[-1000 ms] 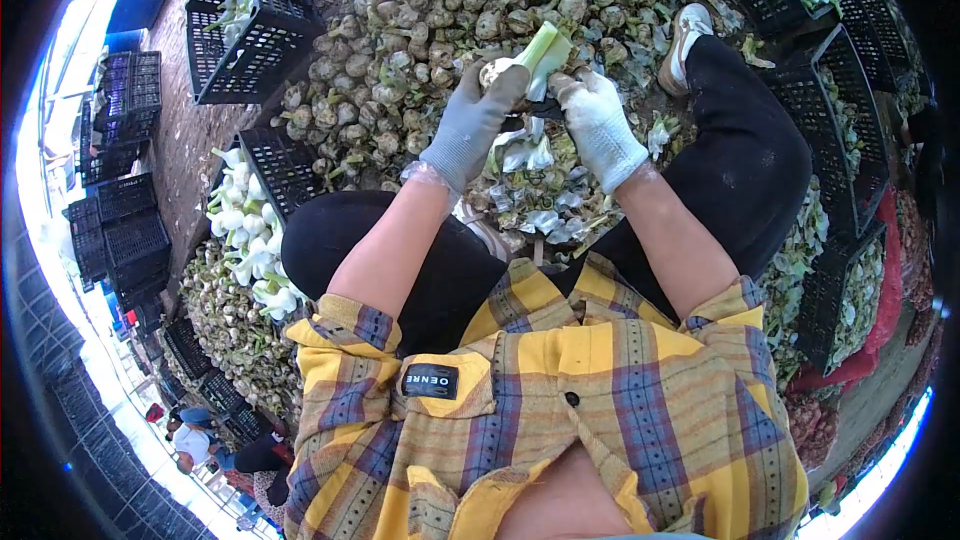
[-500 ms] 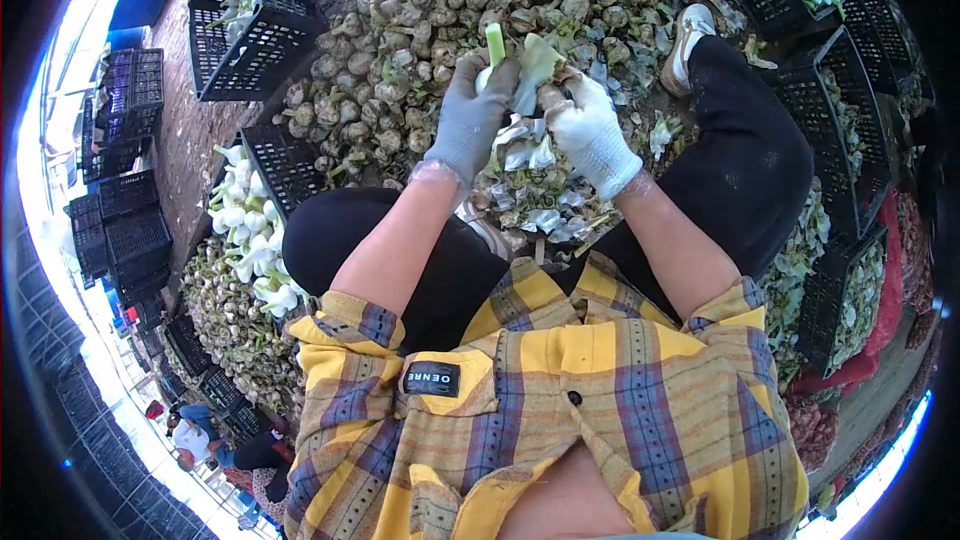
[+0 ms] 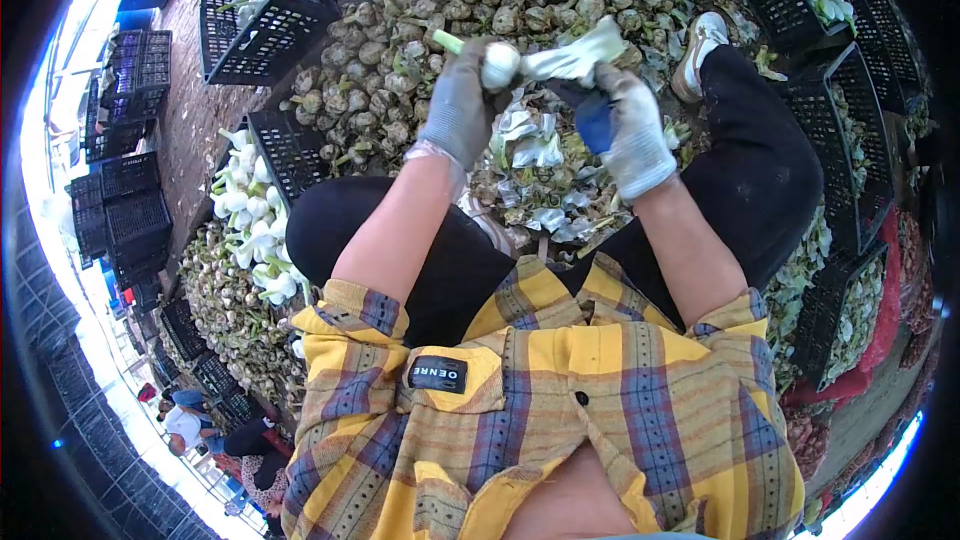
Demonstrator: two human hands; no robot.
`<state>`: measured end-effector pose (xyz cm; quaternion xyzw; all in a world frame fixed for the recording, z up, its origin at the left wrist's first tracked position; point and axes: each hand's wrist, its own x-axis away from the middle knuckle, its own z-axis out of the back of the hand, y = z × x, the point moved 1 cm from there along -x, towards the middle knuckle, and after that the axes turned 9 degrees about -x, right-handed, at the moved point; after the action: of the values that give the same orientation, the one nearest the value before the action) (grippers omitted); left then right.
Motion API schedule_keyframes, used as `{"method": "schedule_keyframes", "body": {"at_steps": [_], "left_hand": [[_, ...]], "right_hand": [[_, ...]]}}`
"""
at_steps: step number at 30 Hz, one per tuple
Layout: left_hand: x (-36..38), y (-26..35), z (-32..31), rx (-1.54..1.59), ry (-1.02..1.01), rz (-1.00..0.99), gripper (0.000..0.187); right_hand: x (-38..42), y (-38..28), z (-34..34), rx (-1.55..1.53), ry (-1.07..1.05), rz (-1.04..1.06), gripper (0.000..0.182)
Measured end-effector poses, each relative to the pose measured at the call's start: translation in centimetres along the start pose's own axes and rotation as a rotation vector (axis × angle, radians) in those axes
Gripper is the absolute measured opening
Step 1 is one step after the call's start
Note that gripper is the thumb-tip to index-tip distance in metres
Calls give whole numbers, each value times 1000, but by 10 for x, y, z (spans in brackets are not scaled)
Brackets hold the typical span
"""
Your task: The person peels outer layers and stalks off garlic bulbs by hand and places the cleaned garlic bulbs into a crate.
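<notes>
My left hand (image 3: 462,100), in a grey-coated work glove, is closed around a white garlic bulb (image 3: 501,66). Its cut green stem (image 3: 448,41) pokes out past the fingers to the upper left. Beside the bulb, my gloved right hand (image 3: 632,120) pinches a strip of pale garlic peel (image 3: 580,52) that reaches across to the bulb. A blue and dark piece (image 3: 594,126) shows at the right palm; its kind I cannot make out. Beneath both hands lies a litter of loose peelings (image 3: 535,145).
Unpeeled garlic (image 3: 350,70) is heaped ahead, between my legs and beyond. White, cleaned bulbs (image 3: 250,215) lie at my left knee. Black plastic crates (image 3: 265,15) stand on the left, and filled crates (image 3: 850,150) line the right. Another person (image 3: 190,427) sits far off at lower left.
My right hand has moved right and turned, drawing the peel out sideways. The bulb has tilted, its stem now pointing left, and more white shows. The blue piece has come into sight.
</notes>
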<state>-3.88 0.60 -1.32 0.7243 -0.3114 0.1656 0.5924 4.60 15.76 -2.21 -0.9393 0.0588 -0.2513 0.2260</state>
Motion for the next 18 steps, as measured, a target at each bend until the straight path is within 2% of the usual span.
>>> {"method": "schedule_keyframes", "body": {"at_steps": [2, 5, 6, 9, 10, 13, 14, 15, 17, 18], "left_hand": [[1, 9, 5, 129, 45, -40, 23], [3, 17, 9, 175, 85, -62, 31], [3, 17, 10, 187, 99, -69, 34], [4, 11, 15, -58, 66, -206, 45], [4, 10, 12, -95, 93, -245, 55], [18, 9, 5, -357, 48, -340, 61], [16, 6, 9, -489, 23, -352, 63], [16, 3, 9, -550, -13, -450, 63], [18, -2, 4, -673, -84, -646, 63], [18, -6, 1, -625, -147, -545, 63]], "right_hand": [[3, -14, -4, -125, -147, 88, 27], [3, -25, 0, 732, -159, 134, 22], [-4, -16, 15, 1007, -369, 204, 22], [11, -9, -9, 1669, -302, -233, 31], [16, -4, -7, 1857, -303, -47, 40], [19, 0, -5, 1646, -332, 241, 42], [20, -2, -11, 1374, -327, 80, 40], [21, -5, -18, 1101, -287, -64, 39], [10, 1, -12, 757, -133, -132, 42], [4, 7, -3, 671, -150, -147, 43]]}}
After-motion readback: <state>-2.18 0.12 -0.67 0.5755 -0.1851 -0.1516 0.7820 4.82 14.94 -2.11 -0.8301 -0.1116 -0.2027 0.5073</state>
